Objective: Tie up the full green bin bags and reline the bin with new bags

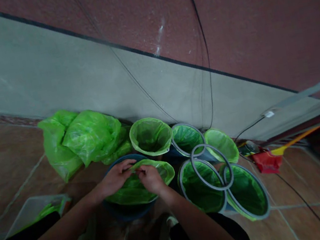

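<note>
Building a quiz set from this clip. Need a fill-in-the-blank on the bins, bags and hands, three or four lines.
1. Both hands, left hand and right hand, pinch a ____ plastic bag over the dark bin.
2. A loose grey ring lies across the tops of the lined ____.
3. The crumpled bag pile sits against the ____.

Missing words: green; bins; wall

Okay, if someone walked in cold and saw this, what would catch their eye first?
Bright green bin liners: the left hand and right hand pinch one liner over a dark bin in front. Right of it stand lined bins, a loose grey ring resting across two; a heap of bags lies by the wall.
</note>
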Demonstrator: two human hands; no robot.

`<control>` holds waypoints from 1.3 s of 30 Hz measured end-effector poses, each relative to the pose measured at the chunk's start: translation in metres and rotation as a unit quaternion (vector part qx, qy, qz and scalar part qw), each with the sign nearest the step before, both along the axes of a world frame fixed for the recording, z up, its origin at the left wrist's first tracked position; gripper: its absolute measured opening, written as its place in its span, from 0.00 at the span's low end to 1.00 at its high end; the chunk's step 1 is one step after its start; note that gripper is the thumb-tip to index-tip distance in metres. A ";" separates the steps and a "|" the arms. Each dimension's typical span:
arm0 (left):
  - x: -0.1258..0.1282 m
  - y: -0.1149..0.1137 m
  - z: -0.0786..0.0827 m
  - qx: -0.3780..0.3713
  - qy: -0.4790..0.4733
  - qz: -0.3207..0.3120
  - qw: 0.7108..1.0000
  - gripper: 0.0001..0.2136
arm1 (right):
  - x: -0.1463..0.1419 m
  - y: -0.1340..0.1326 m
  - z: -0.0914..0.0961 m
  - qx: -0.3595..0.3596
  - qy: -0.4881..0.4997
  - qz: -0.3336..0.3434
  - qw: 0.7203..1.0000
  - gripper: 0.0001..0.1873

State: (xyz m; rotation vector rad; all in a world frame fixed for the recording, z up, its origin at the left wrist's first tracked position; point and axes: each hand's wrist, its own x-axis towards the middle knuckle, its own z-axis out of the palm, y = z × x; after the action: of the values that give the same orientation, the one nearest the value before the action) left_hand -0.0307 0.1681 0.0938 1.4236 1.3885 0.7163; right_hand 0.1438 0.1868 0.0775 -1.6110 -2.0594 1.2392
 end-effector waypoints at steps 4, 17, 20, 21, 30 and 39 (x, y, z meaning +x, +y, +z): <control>-0.006 0.002 -0.008 -0.002 -0.017 0.006 1.000 0.22 | -0.005 -0.001 -0.005 -0.121 0.133 -0.111 0.977 0.11; -0.012 0.007 -0.002 0.014 0.173 0.057 0.983 0.21 | 0.003 0.000 0.017 -0.012 0.024 -0.028 0.999 0.13; -0.022 0.011 0.006 0.039 0.224 0.101 0.968 0.20 | 0.019 -0.002 0.029 0.036 -0.131 0.071 0.988 0.12; -0.024 0.012 0.008 0.042 0.230 0.109 0.966 0.20 | 0.025 -0.005 0.030 0.034 -0.175 0.120 0.977 0.11; -0.020 0.011 0.011 0.051 0.225 0.110 0.967 0.19 | 0.043 -0.048 -0.001 0.041 -0.390 0.258 0.883 0.13; -0.021 0.011 0.014 0.082 0.166 0.136 0.973 0.18 | 0.054 -0.023 0.022 0.083 -0.316 0.265 0.907 0.15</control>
State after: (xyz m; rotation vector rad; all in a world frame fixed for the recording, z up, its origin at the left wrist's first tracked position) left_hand -0.0518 0.1787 0.1076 1.5490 1.8467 0.8077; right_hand 0.1979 0.1641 0.0997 -1.5587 -3.0629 0.6578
